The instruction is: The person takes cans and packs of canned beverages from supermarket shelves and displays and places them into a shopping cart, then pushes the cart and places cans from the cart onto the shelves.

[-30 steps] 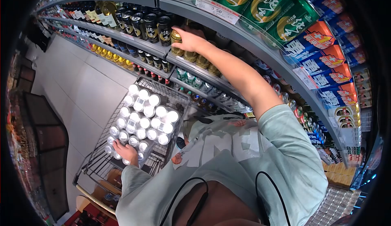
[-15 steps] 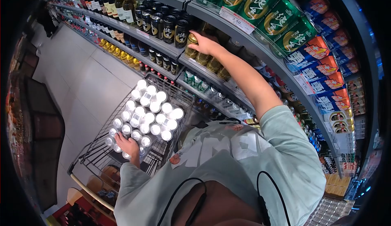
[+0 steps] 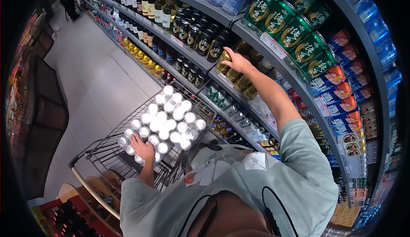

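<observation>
On the middle shelf, my right hand [image 3: 237, 62] has its fingers around the top of a gold can [image 3: 224, 62] at the front of a row of gold cans [image 3: 242, 82]. Black cans [image 3: 205, 40] stand just left of it. My left hand [image 3: 143, 148] lies with its fingers spread on the near-left end of many silver-topped cans [image 3: 161, 122], grouped inside a wire shopping cart [image 3: 100, 153]. The can under the right hand still stands on the shelf.
Green cans [image 3: 282, 18] and blue-orange packs [image 3: 337, 94] line the upper shelf [image 3: 252, 35] at right. Bottles [image 3: 158, 13] fill the shelves farther along. The tiled aisle floor [image 3: 102, 72] runs up the left, with a person [image 3: 67, 0] at its far end.
The view has turned, so shelves, hands and cart appear farther right and lower. My right hand stays on the gold can and my left hand stays on the cans in the cart.
</observation>
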